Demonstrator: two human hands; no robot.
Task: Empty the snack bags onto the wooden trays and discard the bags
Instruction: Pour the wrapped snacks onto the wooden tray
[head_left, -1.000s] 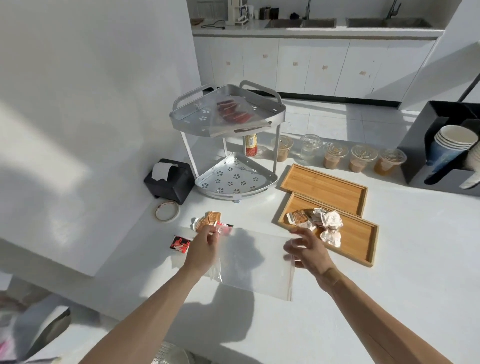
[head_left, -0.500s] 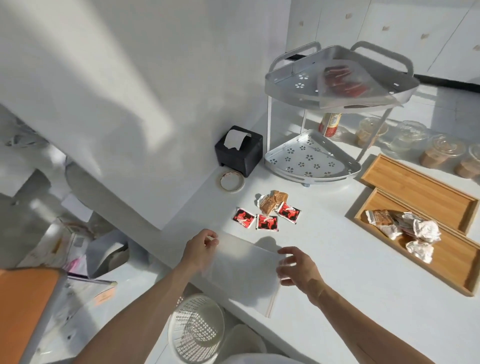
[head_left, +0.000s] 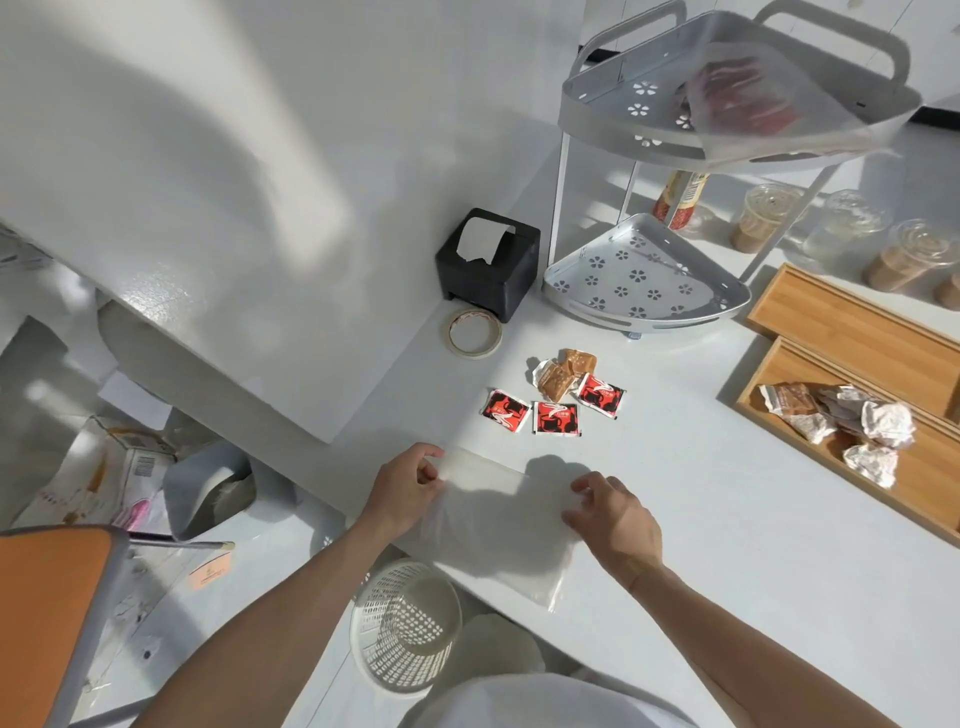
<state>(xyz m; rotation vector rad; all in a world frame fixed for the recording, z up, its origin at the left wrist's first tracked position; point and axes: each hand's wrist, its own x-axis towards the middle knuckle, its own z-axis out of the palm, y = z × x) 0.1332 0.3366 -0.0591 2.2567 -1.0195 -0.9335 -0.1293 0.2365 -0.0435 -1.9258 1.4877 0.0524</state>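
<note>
Empty clear bag (head_left: 498, 525), low centre on the worktop (head_left: 727, 545) edge, pinched by left hand (head_left: 405, 488) and right hand (head_left: 613, 514); limp film may slip and miss the basket (head_left: 405, 623) below.

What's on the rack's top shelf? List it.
A translucent plastic bag lies on the top shelf, overhanging its front edge. Red packets show dimly inside; their number and the shelf beneath are hidden.

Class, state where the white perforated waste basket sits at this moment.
In the head view, the white perforated waste basket stands on the floor below the counter's near edge, under the empty clear bag held by the left hand and right hand.
</note>
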